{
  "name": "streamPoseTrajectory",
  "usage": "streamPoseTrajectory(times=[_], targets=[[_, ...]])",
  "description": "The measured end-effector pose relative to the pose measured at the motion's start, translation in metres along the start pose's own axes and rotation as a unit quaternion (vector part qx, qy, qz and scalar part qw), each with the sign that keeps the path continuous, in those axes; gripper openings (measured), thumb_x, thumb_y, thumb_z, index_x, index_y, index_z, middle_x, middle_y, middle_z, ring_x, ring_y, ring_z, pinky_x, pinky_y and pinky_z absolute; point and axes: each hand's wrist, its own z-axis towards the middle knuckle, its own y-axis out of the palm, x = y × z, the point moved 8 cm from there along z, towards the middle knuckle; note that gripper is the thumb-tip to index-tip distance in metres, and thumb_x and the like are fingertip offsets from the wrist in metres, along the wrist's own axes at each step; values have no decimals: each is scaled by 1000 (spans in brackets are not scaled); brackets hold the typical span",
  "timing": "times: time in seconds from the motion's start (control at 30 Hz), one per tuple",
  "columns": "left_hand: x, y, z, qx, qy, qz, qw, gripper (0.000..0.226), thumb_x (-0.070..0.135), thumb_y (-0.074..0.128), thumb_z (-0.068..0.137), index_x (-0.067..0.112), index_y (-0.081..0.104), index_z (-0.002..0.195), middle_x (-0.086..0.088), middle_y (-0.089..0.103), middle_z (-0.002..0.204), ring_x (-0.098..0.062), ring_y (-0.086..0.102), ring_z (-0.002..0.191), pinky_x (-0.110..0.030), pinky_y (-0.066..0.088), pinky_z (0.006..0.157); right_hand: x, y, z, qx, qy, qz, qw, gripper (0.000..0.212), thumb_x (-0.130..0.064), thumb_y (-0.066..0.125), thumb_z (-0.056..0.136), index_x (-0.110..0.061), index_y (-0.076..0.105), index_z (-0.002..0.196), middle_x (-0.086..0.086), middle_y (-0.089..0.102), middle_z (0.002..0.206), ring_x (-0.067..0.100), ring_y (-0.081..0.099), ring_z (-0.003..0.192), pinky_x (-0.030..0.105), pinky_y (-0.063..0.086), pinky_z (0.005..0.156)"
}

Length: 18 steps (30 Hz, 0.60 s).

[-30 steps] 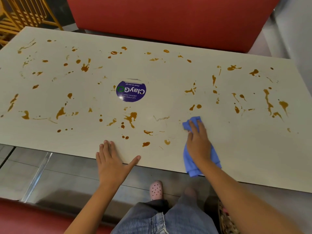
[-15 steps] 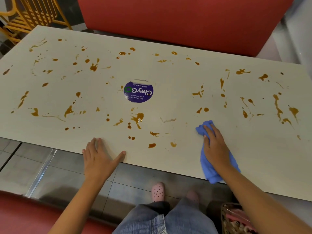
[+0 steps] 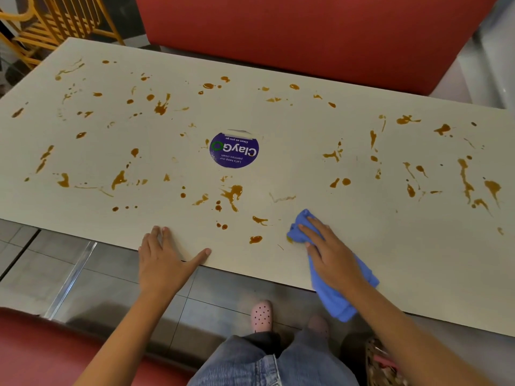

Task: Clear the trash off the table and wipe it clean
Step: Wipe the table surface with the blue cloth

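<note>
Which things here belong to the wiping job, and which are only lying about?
For the job: blue cloth, pressed by the right hand; brown stains; table; left hand resting on it.
Lying about: round sticker; yellow chair; red bench.

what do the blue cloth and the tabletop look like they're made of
Blue cloth: probably soft microfibre or woven fabric, matt; it creases and droops over the table edge. Tabletop: looks like smooth cream laminate, slight sheen; the brown spills sit on top in beads instead of soaking in.

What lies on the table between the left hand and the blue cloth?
The head view shows only brown sauce spots on the table between the left hand and the blue cloth.
</note>
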Motion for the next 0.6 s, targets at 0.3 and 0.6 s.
streamPoseTrajectory(times=[0.3, 0.6], targets=[[0, 1, 1, -3, -1, 38, 999, 110, 78, 36, 71, 2, 10, 147, -17, 10, 154, -32, 7, 142, -41, 9, 117, 44, -17, 43, 59, 212, 48, 974, 40, -11, 38, 98, -14, 41, 138, 8, 28, 150, 25, 28, 137, 30, 33, 100], [2, -1, -1, -8, -9, 20, 1000, 108, 76, 40, 73, 5, 8, 148, -14, 6, 156, -29, 3, 143, -40, 7, 118, -30, 24, 56, -19, 68, 92, 993, 41, -21, 34, 99, -19, 39, 139, 4, 29, 150, 21, 27, 138, 26, 33, 107]])
